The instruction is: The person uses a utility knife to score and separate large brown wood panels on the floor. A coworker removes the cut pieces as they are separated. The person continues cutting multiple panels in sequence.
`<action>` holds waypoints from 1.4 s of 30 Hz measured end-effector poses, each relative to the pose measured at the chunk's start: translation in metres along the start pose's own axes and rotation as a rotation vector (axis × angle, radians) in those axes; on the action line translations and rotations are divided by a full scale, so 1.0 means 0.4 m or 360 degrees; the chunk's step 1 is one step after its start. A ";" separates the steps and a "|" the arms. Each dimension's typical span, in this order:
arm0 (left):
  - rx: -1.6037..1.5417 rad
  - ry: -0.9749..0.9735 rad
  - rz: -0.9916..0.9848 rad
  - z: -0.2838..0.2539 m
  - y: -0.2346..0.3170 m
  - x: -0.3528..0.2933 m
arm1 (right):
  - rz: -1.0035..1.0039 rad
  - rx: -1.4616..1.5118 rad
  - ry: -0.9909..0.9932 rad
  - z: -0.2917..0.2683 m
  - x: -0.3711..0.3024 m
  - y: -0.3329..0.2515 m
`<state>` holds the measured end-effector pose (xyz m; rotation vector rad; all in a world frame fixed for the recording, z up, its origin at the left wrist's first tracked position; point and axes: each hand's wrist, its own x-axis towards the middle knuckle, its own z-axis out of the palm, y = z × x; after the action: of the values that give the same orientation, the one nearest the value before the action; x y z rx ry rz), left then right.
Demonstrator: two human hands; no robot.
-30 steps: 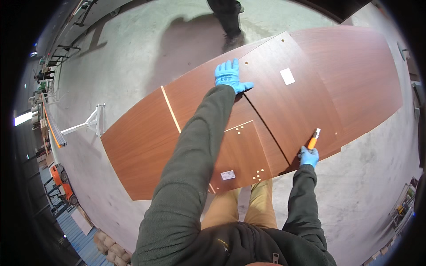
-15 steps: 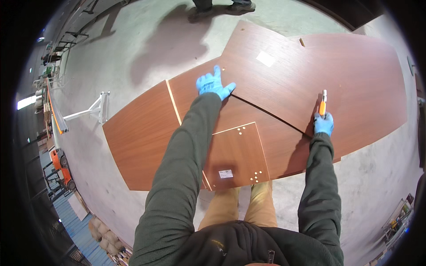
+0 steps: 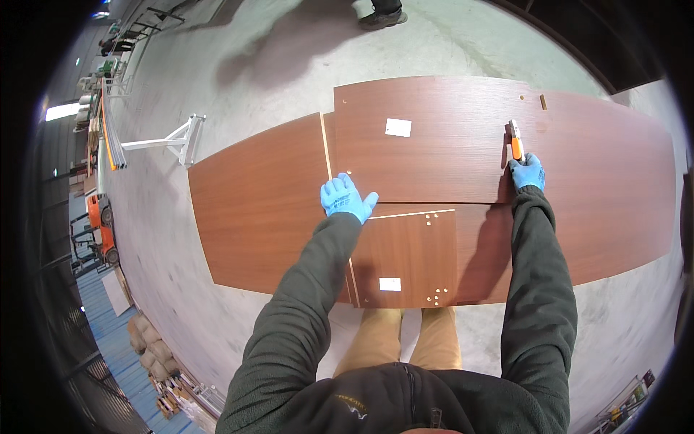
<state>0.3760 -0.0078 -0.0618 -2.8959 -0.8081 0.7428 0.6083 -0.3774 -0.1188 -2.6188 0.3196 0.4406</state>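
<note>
My left hand (image 3: 345,197), in a blue glove, lies with fingers spread at the lower left corner of a large reddish-brown wood-grain panel (image 3: 434,170). A white label (image 3: 397,127) is stuck on that panel. Closed in my gloved right hand (image 3: 528,172) is an orange and silver utility knife (image 3: 516,143), pointing away from me over the panel's right part. Nearer to me lies a smaller brown panel (image 3: 405,249) with pale drilled holes and a white label (image 3: 390,284). Both rest on longer brown boards (image 3: 253,210).
Beyond the boards a person's dark shoe (image 3: 383,19) stands on the concrete floor. A white metal stand (image 3: 177,137) is at the left, with an orange forklift (image 3: 101,224) farther off. Dark panels (image 3: 571,36) lie at the far right.
The large panel has turned counterclockwise, so its near edge now runs level instead of slanting. My left hand has moved down to its corner. The other person's feet have shifted.
</note>
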 end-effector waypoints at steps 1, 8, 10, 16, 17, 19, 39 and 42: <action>-0.0029 0.0047 0.0009 0.014 -0.009 -0.012 | -0.0015 -0.0035 -0.0005 0.006 -0.002 -0.008; 0.0018 0.0176 0.0033 0.075 -0.059 -0.072 | -0.0082 0.0034 0.0024 0.039 -0.035 -0.034; -0.0015 0.0140 0.0035 0.080 -0.062 -0.076 | -0.0102 0.0030 0.0040 0.041 -0.038 -0.032; -0.0011 0.0131 0.0013 0.099 -0.060 -0.101 | -0.0073 0.0047 -0.0040 0.045 -0.039 -0.017; -0.0010 0.0106 0.0008 0.102 -0.062 -0.106 | -0.0108 0.0021 -0.0011 0.047 -0.040 -0.015; -0.0037 0.0139 0.0032 0.109 -0.069 -0.113 | -0.0085 0.0028 -0.0032 0.049 -0.045 -0.013; -0.0078 0.0132 0.0040 0.142 -0.062 -0.143 | -0.0092 0.0062 0.0007 0.065 -0.054 0.013; -0.0017 0.0140 0.0000 0.140 -0.054 -0.163 | -0.0179 0.0087 -0.0010 0.064 -0.054 0.018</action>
<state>0.2912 -0.0263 -0.0793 -2.9142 -0.8051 0.6081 0.5799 -0.3683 -0.1356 -2.5658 0.1783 0.3966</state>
